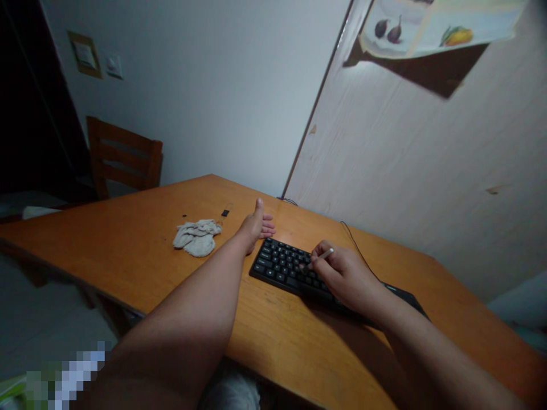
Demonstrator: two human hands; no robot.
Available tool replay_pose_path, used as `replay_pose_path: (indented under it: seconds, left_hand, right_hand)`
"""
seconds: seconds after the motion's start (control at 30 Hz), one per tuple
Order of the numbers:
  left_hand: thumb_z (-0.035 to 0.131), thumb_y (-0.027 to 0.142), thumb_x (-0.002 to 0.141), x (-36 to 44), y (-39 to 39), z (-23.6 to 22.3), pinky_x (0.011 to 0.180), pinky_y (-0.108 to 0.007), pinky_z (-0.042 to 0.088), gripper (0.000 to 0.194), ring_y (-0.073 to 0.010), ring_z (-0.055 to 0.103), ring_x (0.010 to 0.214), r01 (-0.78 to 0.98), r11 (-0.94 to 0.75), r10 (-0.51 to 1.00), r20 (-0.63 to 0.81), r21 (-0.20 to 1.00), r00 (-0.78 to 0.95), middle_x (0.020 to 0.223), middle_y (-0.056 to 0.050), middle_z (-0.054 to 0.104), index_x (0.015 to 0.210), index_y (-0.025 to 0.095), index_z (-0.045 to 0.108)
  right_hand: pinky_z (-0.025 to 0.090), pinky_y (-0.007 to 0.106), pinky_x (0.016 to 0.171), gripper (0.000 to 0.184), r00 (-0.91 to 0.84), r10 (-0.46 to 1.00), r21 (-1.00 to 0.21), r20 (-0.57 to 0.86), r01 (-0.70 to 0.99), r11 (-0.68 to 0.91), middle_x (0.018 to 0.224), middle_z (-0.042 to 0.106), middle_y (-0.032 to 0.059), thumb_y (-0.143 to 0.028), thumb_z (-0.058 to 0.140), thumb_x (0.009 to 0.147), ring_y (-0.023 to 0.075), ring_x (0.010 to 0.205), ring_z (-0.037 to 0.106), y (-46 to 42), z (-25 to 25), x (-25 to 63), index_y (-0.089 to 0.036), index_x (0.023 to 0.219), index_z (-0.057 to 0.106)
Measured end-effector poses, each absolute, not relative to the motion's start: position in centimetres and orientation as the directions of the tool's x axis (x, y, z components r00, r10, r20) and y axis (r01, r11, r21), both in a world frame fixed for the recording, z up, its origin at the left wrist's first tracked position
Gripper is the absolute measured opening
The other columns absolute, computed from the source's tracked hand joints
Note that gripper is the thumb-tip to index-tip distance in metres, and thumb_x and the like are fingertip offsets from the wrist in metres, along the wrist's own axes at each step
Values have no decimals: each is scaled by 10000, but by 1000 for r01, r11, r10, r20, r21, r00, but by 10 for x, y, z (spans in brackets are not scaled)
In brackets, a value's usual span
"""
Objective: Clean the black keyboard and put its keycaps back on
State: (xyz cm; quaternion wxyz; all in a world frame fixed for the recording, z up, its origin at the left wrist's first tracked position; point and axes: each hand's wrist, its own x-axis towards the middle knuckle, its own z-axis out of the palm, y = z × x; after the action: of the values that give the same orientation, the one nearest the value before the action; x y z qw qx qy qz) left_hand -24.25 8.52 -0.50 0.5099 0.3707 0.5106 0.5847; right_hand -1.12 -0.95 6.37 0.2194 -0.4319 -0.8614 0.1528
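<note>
A black keyboard (277, 263) lies at a slant on the wooden table. My right hand (337, 267) is closed in a pinch around a slim, pale-handled brush (325, 254), held tilted over the keys. Its dark tip is down at the keys; whether it touches them is hard to tell. My left hand (257, 226) is open at the keyboard's far left corner, thumb up and fingers stretched out, holding nothing. My right hand and forearm hide part of the keyboard. A crumpled greyish-white cloth (197, 237) lies left of my left hand.
On the wooden table (128, 250), a small black square piece (225, 213) lies behind the cloth. A thin black cable (356, 244) runs from the back edge to the keyboard. A wooden chair (123, 156) stands beyond the far left edge, and walls border the back.
</note>
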Motion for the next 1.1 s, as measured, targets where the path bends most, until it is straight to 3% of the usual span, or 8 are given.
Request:
replay_pose_path:
  seconds: [0.37, 0.5, 0.63, 0.77, 1.1]
  left_hand:
    - [135, 845, 834, -242, 83, -2, 714, -312, 566, 968, -269, 717, 863, -204, 36, 976, -79, 978, -205, 1008, -239, 707, 1087, 60, 640]
    - [148, 843, 838, -242, 84, -3, 708, -312, 567, 949, -265, 716, 864, -204, 38, 975, -82, 978, -208, 996, -226, 713, 1085, 72, 644]
    - [169, 841, 841, -243, 86, -4, 695, -305, 564, 933, -256, 716, 839, -206, 35, 974, -79, 978, -211, 999, -228, 710, 1071, 72, 644]
    - [180, 840, 843, -244, 88, -5, 703, -311, 562, 917, -251, 716, 825, -205, 41, 973, -85, 978, -214, 985, -220, 710, 1053, 80, 647]
    - [214, 814, 868, -246, 86, -7, 702, -312, 561, 857, -226, 700, 757, -198, 35, 973, -79, 980, -217, 902, -181, 700, 1004, 83, 641]
  right_hand:
    - [402, 286, 626, 218, -545, 810, -573, 218, 600, 558, 749, 666, 16, -329, 447, 979, 158, 653, 561, -21, 59, 1, -217, 831, 563]
    - [397, 274, 601, 225, -527, 828, -626, 192, 584, 517, 694, 614, -3, -362, 458, 972, 150, 626, 535, -20, 61, 9, -216, 838, 564]
    - [367, 261, 533, 198, -351, 911, -768, 218, 513, 382, 620, 536, -27, -376, 502, 927, 143, 564, 490, -9, 63, 19, -213, 823, 546]
    - [375, 261, 537, 228, -159, 946, -854, 283, 407, 324, 670, 561, -14, -432, 556, 897, 146, 578, 504, 10, 57, 23, -209, 856, 535]
    - [384, 286, 614, 276, -203, 869, -679, 451, 555, 482, 717, 629, 14, -453, 515, 932, 182, 674, 572, 26, 26, 4, -208, 859, 618]
